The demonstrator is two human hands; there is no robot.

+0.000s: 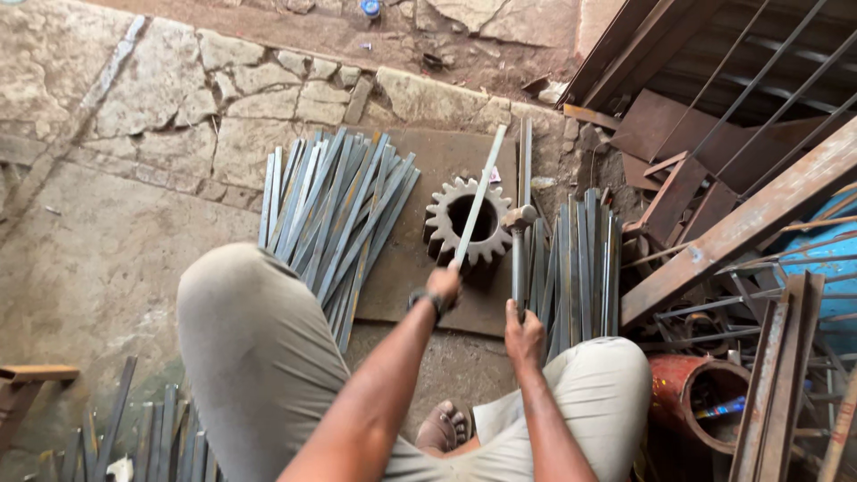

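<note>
My left hand [444, 286] grips the near end of a long flat steel strip [479, 192], which lies slanted across a large toothed gear [468, 220]. The gear rests on a rusty steel plate [420, 286] on the ground. My right hand [523, 335] holds the handle of a hammer [518, 217], whose head sits just right of the gear. My knees frame both hands, and a foot shows between them.
A fanned pile of flat steel strips [335, 210] lies left of the gear, another bundle [580, 259] to the right. Rusty angle iron, bars and a rusty cylinder [696, 393] crowd the right side. More strips [152, 437] lie at bottom left on the stone floor.
</note>
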